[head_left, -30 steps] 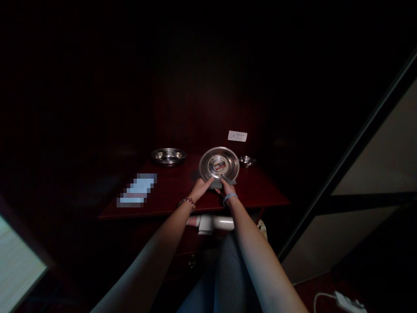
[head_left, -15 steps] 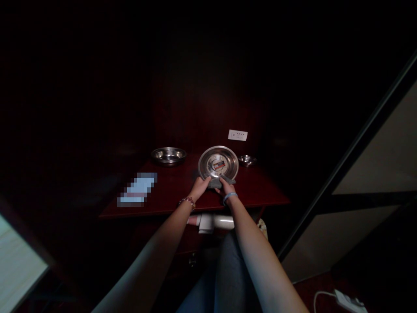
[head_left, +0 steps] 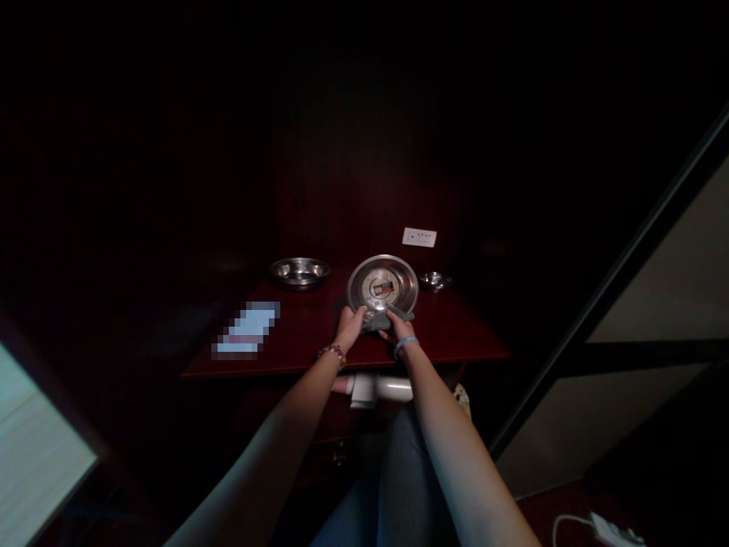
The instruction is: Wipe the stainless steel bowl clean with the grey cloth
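Observation:
A shiny metal basin [head_left: 403,282] with a label at its middle is tilted up so that its inside faces me. My left hand [head_left: 349,328] grips the near rim, thumb on top and fingers hidden underneath. On the right part of that rim, my right hand [head_left: 399,325] is closed on a grey cloth [head_left: 378,320] folded over the edge. The cloth runs along the rim between both hands. Further back, a second metal basin [head_left: 300,275] stands at the left, and a small metal bowl [head_left: 435,282] sits at the right.
All this is on a dark red desk [head_left: 307,334]. A blurred-out flat item [head_left: 248,328] lies at its left. White sockets [head_left: 420,237] are on the back wall. Below the desktop is a white roll-like object [head_left: 392,388]. A power strip [head_left: 615,530] lies on the floor at lower right.
The view has shifted slightly, so the surroundings appear a little further right. Both hands stay at the basin's near rim, and the cloth's folds differ slightly between them.

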The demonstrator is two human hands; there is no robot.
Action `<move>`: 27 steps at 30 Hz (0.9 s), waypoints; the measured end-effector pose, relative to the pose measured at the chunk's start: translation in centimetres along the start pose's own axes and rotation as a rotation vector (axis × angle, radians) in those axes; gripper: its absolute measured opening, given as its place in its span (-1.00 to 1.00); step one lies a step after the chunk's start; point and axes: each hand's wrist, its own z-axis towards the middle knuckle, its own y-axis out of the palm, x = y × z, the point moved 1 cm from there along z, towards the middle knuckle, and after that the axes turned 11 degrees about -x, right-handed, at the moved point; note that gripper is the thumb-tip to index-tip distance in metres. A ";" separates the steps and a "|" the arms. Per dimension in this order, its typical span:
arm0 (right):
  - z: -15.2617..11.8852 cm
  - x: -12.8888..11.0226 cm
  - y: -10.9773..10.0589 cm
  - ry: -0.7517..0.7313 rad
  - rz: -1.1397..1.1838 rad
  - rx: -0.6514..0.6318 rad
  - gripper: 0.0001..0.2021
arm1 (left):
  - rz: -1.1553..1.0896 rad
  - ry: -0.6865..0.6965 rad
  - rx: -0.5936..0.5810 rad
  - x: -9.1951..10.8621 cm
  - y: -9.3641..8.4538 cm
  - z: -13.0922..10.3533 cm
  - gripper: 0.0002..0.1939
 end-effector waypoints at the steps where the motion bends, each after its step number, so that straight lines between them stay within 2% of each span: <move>1: -0.1 0.0 0.1 0.000 -0.010 -0.001 -0.91 | 0.002 -0.009 0.025 -0.1 -0.1 0.0 -0.66; 6: -0.1 0.0 0.2 -0.016 -0.052 -0.020 -0.87 | -0.001 -0.027 0.087 -0.5 -0.5 0.2 -0.59; 15: 0.8 0.8 -0.6 -0.058 0.003 0.015 -0.86 | -0.073 0.091 -0.047 -0.6 0.2 0.3 -0.52; 20: 1.2 0.9 -0.7 -0.058 0.013 0.015 -0.85 | -0.108 0.103 -0.055 -0.5 0.2 0.2 -0.52; 27: 1.3 1.1 -0.7 -0.085 0.037 0.018 -0.93 | -0.142 0.111 -0.073 -0.5 0.3 0.1 -0.56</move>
